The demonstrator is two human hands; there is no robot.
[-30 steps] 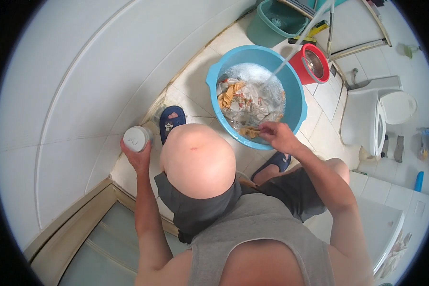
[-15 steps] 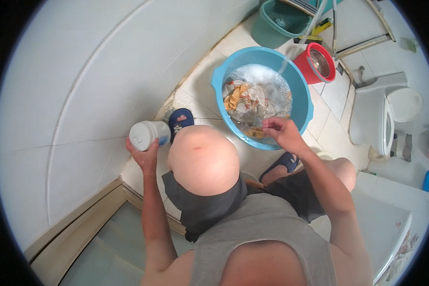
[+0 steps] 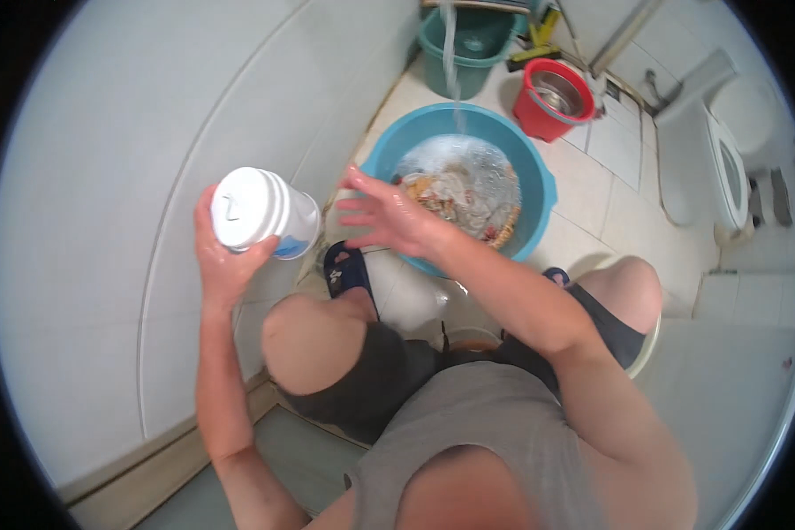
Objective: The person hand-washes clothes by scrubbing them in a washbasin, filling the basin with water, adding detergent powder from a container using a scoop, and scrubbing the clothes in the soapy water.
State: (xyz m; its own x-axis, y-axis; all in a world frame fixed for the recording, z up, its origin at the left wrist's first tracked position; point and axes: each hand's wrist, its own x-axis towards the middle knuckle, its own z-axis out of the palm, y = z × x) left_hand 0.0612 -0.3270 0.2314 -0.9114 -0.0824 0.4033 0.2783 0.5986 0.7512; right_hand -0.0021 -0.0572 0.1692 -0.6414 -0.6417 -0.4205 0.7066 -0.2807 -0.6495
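A white plastic jar with a white lid and a blue patch is tilted beside the wall on the left. My left hand wraps round its lid end from below. Wet and spread-fingered, my right hand hangs over the left rim of a blue basin and holds nothing. Patterned cloth in white and orange lies in sudsy water in the basin. A stream of water falls toward the basin's far side.
Behind the basin stand a green bucket and a red bucket, with a yellow brush near them. A toilet is at the right, a tiled wall at the left. My slippered foot rests on the tiles.
My left hand has raised the jar. My right hand has moved left, from above the cloth to the basin's left rim, and its fingers have spread. The view has shifted.
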